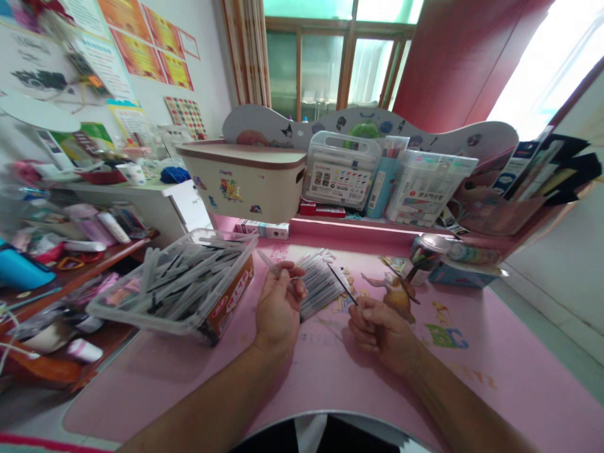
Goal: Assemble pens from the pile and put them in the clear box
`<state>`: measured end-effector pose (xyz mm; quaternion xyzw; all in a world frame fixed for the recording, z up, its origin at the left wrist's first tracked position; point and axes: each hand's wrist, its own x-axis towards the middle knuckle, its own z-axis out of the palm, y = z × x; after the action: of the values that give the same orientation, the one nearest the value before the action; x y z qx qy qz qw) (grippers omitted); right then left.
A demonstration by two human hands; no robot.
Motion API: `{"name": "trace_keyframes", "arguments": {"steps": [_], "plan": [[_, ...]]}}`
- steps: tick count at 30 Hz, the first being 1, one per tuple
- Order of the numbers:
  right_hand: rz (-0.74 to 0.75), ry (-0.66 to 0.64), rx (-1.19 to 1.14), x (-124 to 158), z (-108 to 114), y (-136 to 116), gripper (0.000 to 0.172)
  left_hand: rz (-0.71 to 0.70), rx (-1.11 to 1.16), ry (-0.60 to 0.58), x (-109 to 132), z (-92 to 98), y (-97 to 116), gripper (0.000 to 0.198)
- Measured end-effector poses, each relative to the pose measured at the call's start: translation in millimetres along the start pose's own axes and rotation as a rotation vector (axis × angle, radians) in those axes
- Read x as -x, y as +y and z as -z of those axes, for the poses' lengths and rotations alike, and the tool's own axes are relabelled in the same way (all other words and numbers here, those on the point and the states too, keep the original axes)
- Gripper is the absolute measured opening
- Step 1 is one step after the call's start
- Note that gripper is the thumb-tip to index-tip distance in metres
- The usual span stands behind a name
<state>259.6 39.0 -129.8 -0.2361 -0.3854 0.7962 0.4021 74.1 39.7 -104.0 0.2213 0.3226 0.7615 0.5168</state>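
My left hand (280, 302) is closed on a translucent pen tube (267, 259), whose pointed end sticks out to the upper left. My right hand (377, 327) pinches a thin dark rod (340, 282) that slants up and to the left. Between and beyond the hands, a row of clear tubes with dark cores (321, 283) lies side by side on the pink desk (311, 384). To the left of my left hand stands a clear plastic box (189, 324) heaped with translucent tubes and some dark rods.
A beige lidded bin (250, 185), a clear marker case (342, 173) and another pen case (431, 189) stand on the shelf behind. At the right are a jar (427, 251) and a blue box (465, 275). Cluttered shelves (80, 267) stand at the far left.
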Motion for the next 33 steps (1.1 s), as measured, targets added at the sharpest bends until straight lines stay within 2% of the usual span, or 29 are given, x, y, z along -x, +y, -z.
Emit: {"name": "trace_keyframes", "arguments": {"steps": [2, 6, 8, 11, 12, 15, 18, 21, 23, 25, 28, 33], "plan": [[-0.002, 0.080, 0.088, 0, -3, 2, 0.028, 0.155, -0.099, -0.042, 8, -0.5, -7, 0.025], [-0.059, 0.160, 0.350, 1, -8, 8, 0.025, 0.473, -0.223, -0.225, 22, 0.3, -25, 0.028], [-0.059, 0.167, 0.420, 0, -9, 10, 0.021, 0.534, -0.228, -0.259, 24, 1.8, -30, 0.027], [-0.036, 0.187, 0.371, -2, -9, 10, 0.009, 0.563, -0.192, -0.212, 21, 4.4, -31, 0.026], [-0.012, 0.213, 0.360, -2, -9, 10, 0.011, 0.587, -0.177, -0.195, 20, 5.1, -30, 0.025], [0.140, 0.332, 0.472, -2, -10, 9, 0.017, 0.743, -0.116, -0.199, 20, 5.3, -25, 0.024], [0.362, 0.474, 0.733, 2, -15, 9, 0.012, 0.910, -0.021, -0.177, 24, 2.7, -22, 0.026], [0.621, 0.580, 1.004, 7, -19, 9, 0.014, 0.986, 0.031, -0.132, 29, -0.2, -23, 0.020], [0.738, 0.546, 1.120, 9, -20, 12, 0.018, 0.994, 0.064, -0.114, 32, -1.8, -25, 0.016], [0.789, 0.431, 1.198, 9, -19, 15, 0.024, 0.986, 0.109, -0.094, 35, -3.8, -26, 0.014], [0.832, 0.266, 1.321, 7, -17, 21, 0.029, 0.946, 0.168, -0.069, 39, -8.3, -28, 0.017], [0.852, 0.168, 1.487, 5, -17, 27, 0.035, 0.851, 0.243, 0.022, 43, -13.5, -30, 0.022]]}}
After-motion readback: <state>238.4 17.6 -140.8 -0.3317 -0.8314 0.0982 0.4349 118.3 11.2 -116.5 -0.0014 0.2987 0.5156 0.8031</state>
